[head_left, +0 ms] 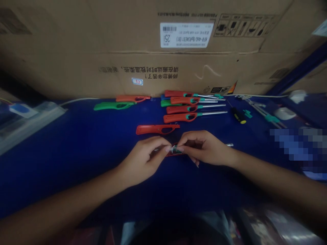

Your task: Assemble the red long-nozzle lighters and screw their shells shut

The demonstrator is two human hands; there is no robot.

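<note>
Left hand [148, 156], right hand [204, 146] — both pinching small green part [175, 149] over red body [176, 153], between front and back edges of table [153, 204], seemingly unfinished. Nearer back edge: rod-fitted lighters [176, 117], apparently complete — three rodless shells [149, 129] look undone.

Left hand [146, 155], right hand [205, 147]: fingertip pinches

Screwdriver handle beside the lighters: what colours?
Black and yellow; the screwdriver handle shows in the head view.
</note>
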